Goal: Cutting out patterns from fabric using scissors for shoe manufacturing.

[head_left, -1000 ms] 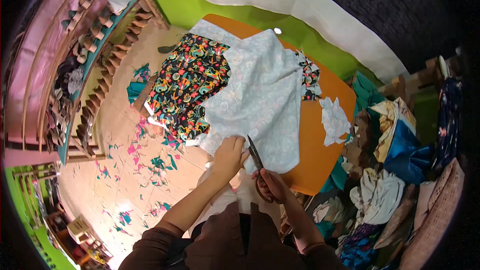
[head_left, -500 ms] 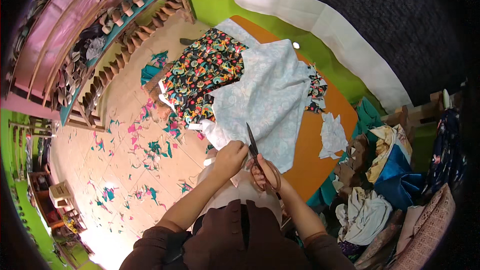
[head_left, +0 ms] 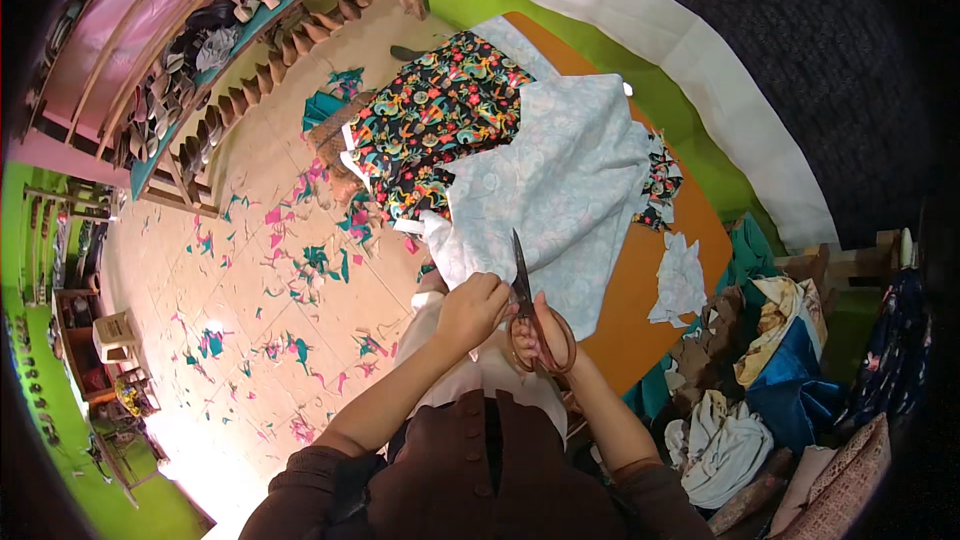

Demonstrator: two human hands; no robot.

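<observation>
The right hand gripped scissors pointing to 12 o'clock; the left hand pinched the limp, light cloth at its near edge

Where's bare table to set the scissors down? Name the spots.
Bare orange table shows between the pale blue fabric and the white scrap, just beyond the right hand holding the scissors. Another strip runs along the far edge. The left hand grips the fabric edge. Patterned cloth covers the rest.

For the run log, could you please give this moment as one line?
right hand: holds scissors | left hand: grips pale blue fabric | orange table
</observation>
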